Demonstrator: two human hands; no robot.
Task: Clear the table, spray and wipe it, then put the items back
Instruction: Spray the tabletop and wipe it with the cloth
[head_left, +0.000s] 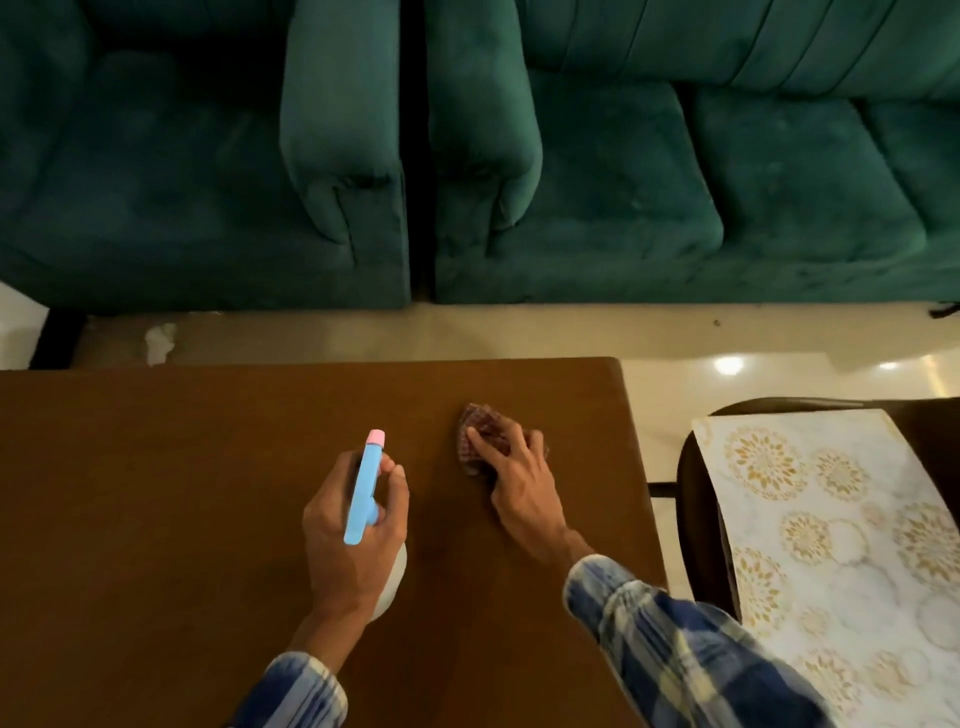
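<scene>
Right hand (511, 467) presses cloth (480, 431) flat on table (156, 493).

a brown wooden table (182, 493) fills the near left of the view. its top is plain and matte, its far edge straight, its far right corner rounded. one thing lies directly on it: a small crumpled checked cloth (480, 423), dark red, toward the far right of the top and in from both edges. the right hand (519, 467) presses on the cloth's near side with spread fingers. the left hand (348, 551) grips a spray bottle (363, 488) over the middle of the top; whether its base touches the wood cannot be told. the table stands on a pale glossy floor (519, 332).
</scene>
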